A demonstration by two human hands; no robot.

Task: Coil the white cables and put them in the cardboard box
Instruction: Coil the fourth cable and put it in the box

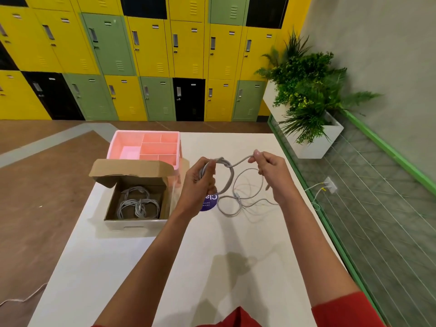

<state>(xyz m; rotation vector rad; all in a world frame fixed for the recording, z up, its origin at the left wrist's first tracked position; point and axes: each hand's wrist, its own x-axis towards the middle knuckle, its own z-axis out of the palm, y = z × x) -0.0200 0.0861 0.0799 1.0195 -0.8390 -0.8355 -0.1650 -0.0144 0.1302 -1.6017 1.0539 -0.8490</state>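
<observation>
White cable coil (232, 178) gripped in left hand (200, 182) as right hand (271, 172) pinches its trailing strand (240, 160); open cardboard box (132, 224) sits left of both hands.

Stretched both bare forearms forward, side by side. Gripped a coiled white cable (232, 178) in the curled left hand (200, 179); pinched its loose strand with the right hand (271, 172), thumb against fingers (256, 154).
</observation>
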